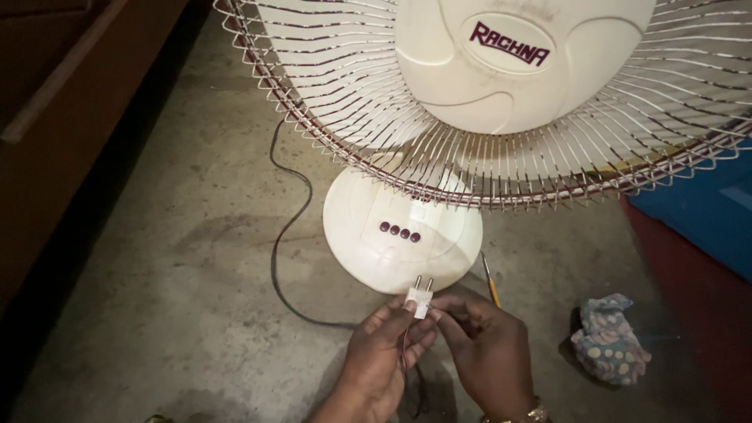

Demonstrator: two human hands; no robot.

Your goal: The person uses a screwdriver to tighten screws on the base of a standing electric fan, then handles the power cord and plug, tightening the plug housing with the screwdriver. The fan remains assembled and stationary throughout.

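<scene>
Bare grey concrete floor [180, 258]. On it: cream round fan base [368, 251], dark cord [276, 258] curling left, yellow-handled tool [491, 283] beside base, crumpled patterned cloth [609, 338] at right.

both hands meet low, left hand [384, 352] pinching, right hand [489, 352] curled beside.

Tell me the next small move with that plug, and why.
Probably steady the white two-pin plug and tuck in the thin wire at its base. The left hand and right hand both pinch it, pins up, with the dark cord trailing loose on the floor.
</scene>
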